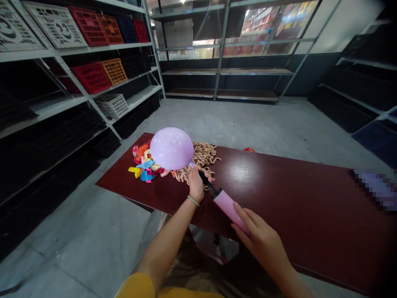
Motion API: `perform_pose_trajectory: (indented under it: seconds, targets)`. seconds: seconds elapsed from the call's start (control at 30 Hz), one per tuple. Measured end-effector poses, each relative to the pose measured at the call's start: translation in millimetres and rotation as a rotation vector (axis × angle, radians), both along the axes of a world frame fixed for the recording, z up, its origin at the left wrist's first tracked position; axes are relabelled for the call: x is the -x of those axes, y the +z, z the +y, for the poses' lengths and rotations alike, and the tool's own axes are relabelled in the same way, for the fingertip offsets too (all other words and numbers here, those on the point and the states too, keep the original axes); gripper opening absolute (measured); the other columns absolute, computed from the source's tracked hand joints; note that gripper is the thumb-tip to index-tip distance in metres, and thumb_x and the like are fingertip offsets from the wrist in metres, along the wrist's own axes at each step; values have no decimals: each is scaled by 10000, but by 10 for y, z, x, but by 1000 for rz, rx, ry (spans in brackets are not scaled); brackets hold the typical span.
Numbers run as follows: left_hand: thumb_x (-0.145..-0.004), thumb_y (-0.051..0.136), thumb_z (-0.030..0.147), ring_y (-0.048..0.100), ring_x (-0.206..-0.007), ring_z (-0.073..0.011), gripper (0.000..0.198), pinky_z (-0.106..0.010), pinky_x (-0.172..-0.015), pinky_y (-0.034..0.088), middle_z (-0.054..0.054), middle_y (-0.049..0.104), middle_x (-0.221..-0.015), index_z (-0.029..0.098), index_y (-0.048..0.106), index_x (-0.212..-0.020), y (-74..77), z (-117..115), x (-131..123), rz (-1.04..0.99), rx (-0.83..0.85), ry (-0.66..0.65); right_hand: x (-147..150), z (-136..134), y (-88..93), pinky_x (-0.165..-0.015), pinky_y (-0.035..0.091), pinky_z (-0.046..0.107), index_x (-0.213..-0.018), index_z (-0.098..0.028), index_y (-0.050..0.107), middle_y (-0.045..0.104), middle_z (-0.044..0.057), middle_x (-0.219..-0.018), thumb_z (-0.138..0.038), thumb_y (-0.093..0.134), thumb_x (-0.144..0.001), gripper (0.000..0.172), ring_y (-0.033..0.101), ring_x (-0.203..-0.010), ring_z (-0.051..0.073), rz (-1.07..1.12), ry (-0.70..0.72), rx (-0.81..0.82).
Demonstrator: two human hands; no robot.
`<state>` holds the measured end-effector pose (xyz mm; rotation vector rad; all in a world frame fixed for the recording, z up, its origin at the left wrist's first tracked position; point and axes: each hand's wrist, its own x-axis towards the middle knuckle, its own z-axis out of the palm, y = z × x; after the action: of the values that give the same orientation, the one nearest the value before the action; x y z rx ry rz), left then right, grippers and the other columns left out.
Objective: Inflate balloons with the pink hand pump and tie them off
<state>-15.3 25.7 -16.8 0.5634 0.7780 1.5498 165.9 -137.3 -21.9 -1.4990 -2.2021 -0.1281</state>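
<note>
An inflated lilac balloon (171, 147) sits on the black nozzle of a pink hand pump (228, 206) above the dark red table (294, 198). My left hand (196, 182) is closed around the balloon's neck where it meets the nozzle. My right hand (259, 240) grips the rear end of the pump, fingers wrapped over it. Behind the balloon lie a pile of uninflated coloured balloons (143, 163) and a heap of beige strings (201, 159).
Metal shelves with red, orange and white crates (93, 49) line the left wall. More empty shelving (223, 74) stands at the back and right. A blurred purple object (376, 188) lies at the table's right end. A small red thing (249, 150) shows at the far table edge.
</note>
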Motion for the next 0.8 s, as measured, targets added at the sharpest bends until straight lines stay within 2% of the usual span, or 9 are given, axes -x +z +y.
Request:
perform_pose_trajectory:
  seconds: [0.17,0.27,0.37,0.6,0.8]
  targets:
    - [-914,438,380,476,-387,-105,206,-253,-497,502,57,497,-518,215,408,-795,5,19,17,-13,-1,7,-353,-312,-29,-851,503,308,-1484,-272,396,648,72,-1196,-326,555,-951,559,646,-1015,206,-48,9,-23]
    - [-914,439,363,470,-389,-102,192,-250,-500,502,55,495,-521,215,410,-795,-2,34,20,-22,-19,16,-399,-332,-23,-829,499,301,-1470,-269,422,656,69,-1181,-320,567,-944,548,655,-993,202,-64,2,-55]
    - [-919,426,355,466,-393,-101,190,-247,-498,500,56,491,-520,216,404,-791,-8,29,-1,-31,-7,27,-255,-187,-4,-765,500,283,-1442,-272,459,674,58,-1136,-318,572,-940,516,667,-930,185,-77,-41,-70]
    - [-928,414,366,476,-388,-98,212,-229,-504,482,53,501,-506,211,414,-783,-30,10,-5,20,7,8,283,242,-11,-679,504,263,-1422,-223,482,696,64,-1043,-354,548,-947,497,672,-850,176,21,-98,-46]
    - [-903,473,394,562,-449,-121,219,-252,-557,503,47,550,-535,210,431,-792,4,-1,7,9,-17,-17,212,227,63,-714,534,290,-1462,-194,430,686,105,-1103,-382,503,-967,534,669,-906,206,-26,-47,7]
